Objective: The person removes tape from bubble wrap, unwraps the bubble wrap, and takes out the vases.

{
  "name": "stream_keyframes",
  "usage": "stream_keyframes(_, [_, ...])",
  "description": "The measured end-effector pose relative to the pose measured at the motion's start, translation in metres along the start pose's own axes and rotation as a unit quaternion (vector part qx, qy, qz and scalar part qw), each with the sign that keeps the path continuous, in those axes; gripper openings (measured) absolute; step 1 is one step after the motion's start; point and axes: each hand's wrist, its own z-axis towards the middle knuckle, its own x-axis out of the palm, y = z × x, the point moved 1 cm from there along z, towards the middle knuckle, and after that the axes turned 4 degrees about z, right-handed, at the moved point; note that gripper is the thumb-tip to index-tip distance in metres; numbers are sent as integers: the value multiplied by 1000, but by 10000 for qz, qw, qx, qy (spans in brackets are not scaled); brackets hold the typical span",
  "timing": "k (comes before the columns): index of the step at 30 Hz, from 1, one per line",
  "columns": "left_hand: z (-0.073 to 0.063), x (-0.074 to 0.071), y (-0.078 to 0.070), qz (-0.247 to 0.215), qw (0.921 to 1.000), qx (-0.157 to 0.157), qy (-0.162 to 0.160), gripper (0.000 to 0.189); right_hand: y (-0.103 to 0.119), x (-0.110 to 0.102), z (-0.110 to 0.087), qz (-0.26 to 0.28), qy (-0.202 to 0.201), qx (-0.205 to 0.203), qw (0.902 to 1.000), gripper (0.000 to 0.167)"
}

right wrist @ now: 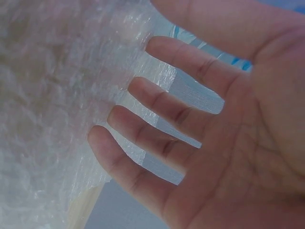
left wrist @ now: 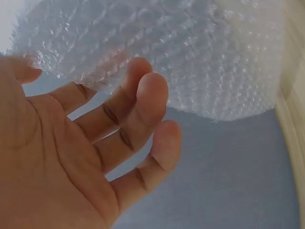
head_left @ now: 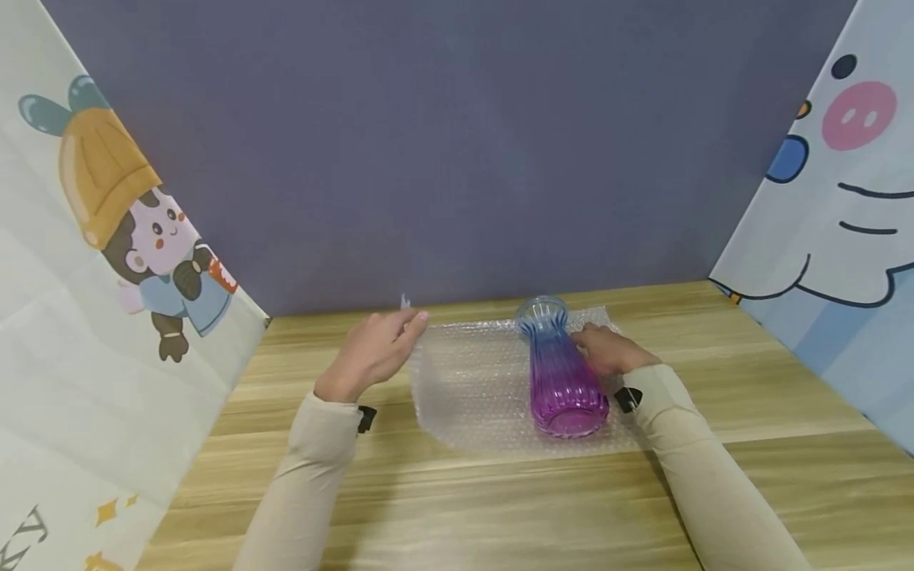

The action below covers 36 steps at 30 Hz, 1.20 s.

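A ribbed glass vase (head_left: 560,365), blue at the neck and purple toward the base, lies on its side on a sheet of bubble wrap (head_left: 471,388). Its mouth points to the back of the table. My left hand (head_left: 378,349) pinches the back left corner of the sheet between thumb and index finger, and that side is raised; the other fingers (left wrist: 152,95) are loosely bent beside the wrap. Just right of the vase is my right hand (head_left: 607,349), its fingers (right wrist: 157,100) fairly straight with the tips at the bubble wrap.
The sheet lies on a wood-grain table (head_left: 457,515). A dark grey-blue panel (head_left: 457,159) stands along the back edge. Cartoon-printed cloths hang on the left (head_left: 64,357) and right (head_left: 842,254). Both wrists carry small black devices near the beige sleeves (head_left: 307,476).
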Motion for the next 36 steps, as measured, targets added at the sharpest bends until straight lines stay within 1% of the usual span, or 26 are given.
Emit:
stream_keyframes(4, [0, 2, 12, 41, 10000, 89, -19, 45, 0, 0, 0, -21, -11, 3, 10000, 47])
stream_keyframes(7, [0, 3, 20, 43, 10000, 33, 12, 30, 0, 0, 1, -29, -12, 14, 10000, 47])
stream_keyframes(10, [-3, 4, 27, 94, 9999, 14, 46, 23, 0, 1, 2, -21, -8, 17, 10000, 47])
stream_keyframes(13, [-4, 6, 32, 173, 9998, 63, 99, 18, 1, 1, 2, 3, 18, 46, 10000, 47])
stream_keyframes(17, [-5, 9, 36, 224, 9996, 106, 167, 15, 1, 0, 1, -9, 26, 44, 10000, 46])
stream_keyframes(21, [-5, 9, 39, 182, 9995, 145, 226, 15, 1, 0, 1, -41, 7, 61, 10000, 47])
stream_keyframes(25, [-6, 9, 43, 163, 9991, 154, 357, 15, 1, 0, 1, -25, 18, 71, 10000, 47])
stream_keyframes(30, [-5, 10, 47, 298, 9978, 178, 559, 16, 1, 0, 1, 3, 21, 78, 10000, 45])
stream_keyframes(36, [-6, 9, 50, 357, 9969, 241, 660, 19, 0, 0, 2, 3, 12, 54, 10000, 45])
